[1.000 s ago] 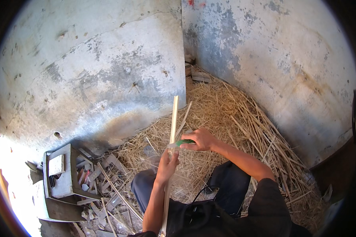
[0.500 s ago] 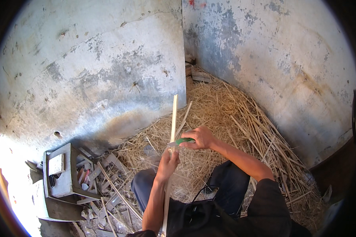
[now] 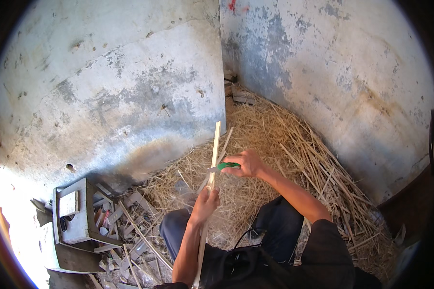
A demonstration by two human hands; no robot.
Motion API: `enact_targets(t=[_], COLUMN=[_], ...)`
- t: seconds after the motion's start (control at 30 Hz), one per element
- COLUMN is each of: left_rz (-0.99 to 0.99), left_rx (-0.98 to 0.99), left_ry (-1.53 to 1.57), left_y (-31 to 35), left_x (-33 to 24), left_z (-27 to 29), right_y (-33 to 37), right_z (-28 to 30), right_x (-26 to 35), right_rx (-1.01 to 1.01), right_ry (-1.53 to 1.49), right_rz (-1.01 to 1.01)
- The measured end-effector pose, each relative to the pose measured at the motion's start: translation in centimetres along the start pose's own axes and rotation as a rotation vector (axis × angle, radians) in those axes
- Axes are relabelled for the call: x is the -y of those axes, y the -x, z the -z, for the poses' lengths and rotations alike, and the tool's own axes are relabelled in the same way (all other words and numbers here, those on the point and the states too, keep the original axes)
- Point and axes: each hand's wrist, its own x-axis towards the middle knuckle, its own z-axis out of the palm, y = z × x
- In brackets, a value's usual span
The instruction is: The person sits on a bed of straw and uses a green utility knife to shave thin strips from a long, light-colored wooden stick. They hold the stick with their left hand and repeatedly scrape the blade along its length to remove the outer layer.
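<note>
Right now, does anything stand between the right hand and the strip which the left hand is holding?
Only the knife, gripped in the right hand: its blade appears to cross the strip just beyond the left hand. Nothing else visible stands in between.

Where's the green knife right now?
In the head view, the knife is just below centre, in the right grip, its blade pointing left at the strip, higher in the picture than the left grip.
</note>
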Motion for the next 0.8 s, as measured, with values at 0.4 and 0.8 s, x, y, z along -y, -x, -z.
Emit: enact_targets(t=[0.4,0.8], left_rz=[0.024,-0.023], left_rx=[0.106,0.03], left_ry=[-0.117,-0.008], left_y=[0.3,0.4], left_x=[1.7,-0.9], left_z=[0.0,-0.9], right_y=[0.1,0.5], right_z=[4.5,4.1], right_x=[-6.9,-4.7], right_rx=[-0.174,0.008], right_ry=[0.191,-0.432], right_rz=[-0.282,-0.617])
